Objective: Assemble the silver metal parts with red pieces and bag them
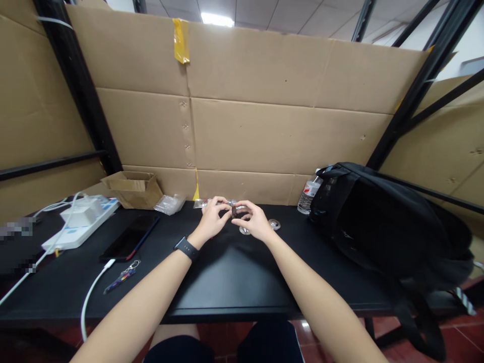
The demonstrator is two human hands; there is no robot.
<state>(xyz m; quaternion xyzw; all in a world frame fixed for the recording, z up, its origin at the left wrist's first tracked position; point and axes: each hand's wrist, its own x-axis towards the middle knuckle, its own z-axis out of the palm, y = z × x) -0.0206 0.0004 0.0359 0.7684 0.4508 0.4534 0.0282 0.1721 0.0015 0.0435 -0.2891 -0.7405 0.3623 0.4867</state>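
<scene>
Above the black table, my left hand (215, 218) and my right hand (255, 221) meet fingertip to fingertip around a small dark round piece (233, 212). The piece is held on edge, and its exact kind is too small to make out. My right thumb and fingers pinch it, while the left fingertips press at its other side. A clear round part (244, 230) lies just under my right hand, partly covered by it. Beside that hand rests another clear disc-shaped part (275, 225). Behind my hands is some clear plastic packaging (200, 203). A dark watch (186, 248) is on my left wrist.
On the left are a phone (130, 238) with a white cable, a keychain (121, 277), a white power strip (81, 227), an open cardboard box (134, 190) and a plastic bag (170, 204). A water bottle (308, 195) and black backpack (389, 227) stand right. Cardboard walls (257, 131) enclose the table.
</scene>
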